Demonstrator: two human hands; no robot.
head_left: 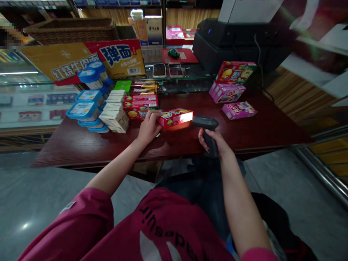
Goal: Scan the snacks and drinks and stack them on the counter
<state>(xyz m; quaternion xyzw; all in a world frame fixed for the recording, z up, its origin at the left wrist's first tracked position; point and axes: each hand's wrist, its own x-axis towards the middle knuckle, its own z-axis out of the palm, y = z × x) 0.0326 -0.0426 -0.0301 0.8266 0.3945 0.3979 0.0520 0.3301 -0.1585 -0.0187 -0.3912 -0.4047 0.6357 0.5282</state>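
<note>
My left hand (149,127) grips the left end of a small red box (176,117) and holds it just above the dark red wooden counter (261,135). Its right end glows under a red light. My right hand (214,142) is wrapped round the handle of a black barcode scanner (207,127), whose head points left at the box from a short gap away.
Left of the box stand stacked red boxes (140,105), cream boxes (115,114) and blue-lidded tubs (83,110). Pink boxes (238,110) lie at the right. Two phones (167,70), a black register (231,40) and a yellow-red carton (81,59) are behind.
</note>
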